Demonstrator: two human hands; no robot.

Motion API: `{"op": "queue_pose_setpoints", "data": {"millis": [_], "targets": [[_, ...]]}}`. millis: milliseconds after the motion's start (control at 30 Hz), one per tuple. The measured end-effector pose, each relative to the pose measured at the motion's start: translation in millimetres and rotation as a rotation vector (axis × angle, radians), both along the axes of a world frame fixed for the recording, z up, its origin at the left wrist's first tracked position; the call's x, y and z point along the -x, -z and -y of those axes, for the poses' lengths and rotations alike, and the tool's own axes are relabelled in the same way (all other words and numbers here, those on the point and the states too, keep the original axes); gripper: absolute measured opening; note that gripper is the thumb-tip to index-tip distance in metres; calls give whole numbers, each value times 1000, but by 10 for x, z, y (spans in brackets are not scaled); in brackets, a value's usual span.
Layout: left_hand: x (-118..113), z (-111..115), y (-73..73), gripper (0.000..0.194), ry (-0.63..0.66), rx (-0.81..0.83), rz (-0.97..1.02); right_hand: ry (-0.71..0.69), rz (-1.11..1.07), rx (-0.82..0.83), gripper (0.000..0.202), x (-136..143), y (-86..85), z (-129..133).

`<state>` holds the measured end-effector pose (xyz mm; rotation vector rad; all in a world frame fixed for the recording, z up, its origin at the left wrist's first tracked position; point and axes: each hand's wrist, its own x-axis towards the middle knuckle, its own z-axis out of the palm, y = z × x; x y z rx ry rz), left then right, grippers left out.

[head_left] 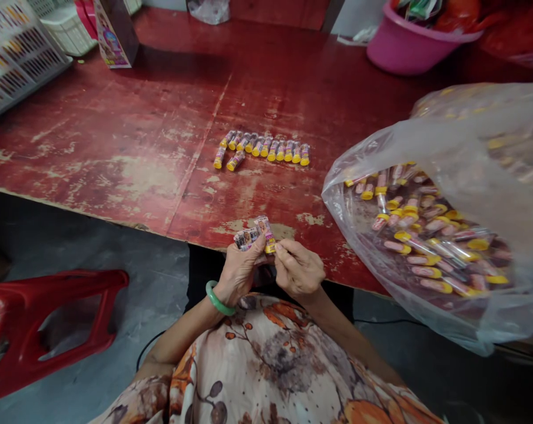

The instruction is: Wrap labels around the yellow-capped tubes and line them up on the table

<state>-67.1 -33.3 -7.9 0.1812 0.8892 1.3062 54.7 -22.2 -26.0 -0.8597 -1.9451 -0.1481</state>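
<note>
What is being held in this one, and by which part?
The left hand pinches small printed slips by their near part, under the thumb. The right hand is at one slip's yellow end; whether it grips cannot be told.

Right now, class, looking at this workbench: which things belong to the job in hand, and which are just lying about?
Belong to the job, it seems:
- printed pieces in the left hand
- lined-up yellow-ended tubes
- clear bag holding more tubes

Probably just lying about:
- red stool
- pink basin
- crumpled plastic at the far edge
</note>
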Motion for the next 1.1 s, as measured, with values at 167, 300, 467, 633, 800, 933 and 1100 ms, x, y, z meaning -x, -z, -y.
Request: {"op": "queue_pose_setpoints", "data": {"millis": [167,300,467,633,800,933,1100], "targets": [[64,-39,47,40,16,10,-37,-137,-148,254,22,-53,-62,-45],[125,-67,90,46,82,-27,-76,-231,-502,865,21,-122,-120,-133],[158,-107,153,45,93,-118,-133,-197,-715,1214,33,44,-193,-281],[311,-265,204,47,7,-135,-174,-205,-877,1377,40,309,-226,-680],[532,-335,198,46,-107,-62,-137,22,-857,1225,20,601,-84,-1618],[601,-293,222,40,-90,-59,-103,122,-764,1192,14,891,68,-2200],[611,-295,237,38,-115,-33,-80,105,-596,1175,20,1195,139,-2433]]}}
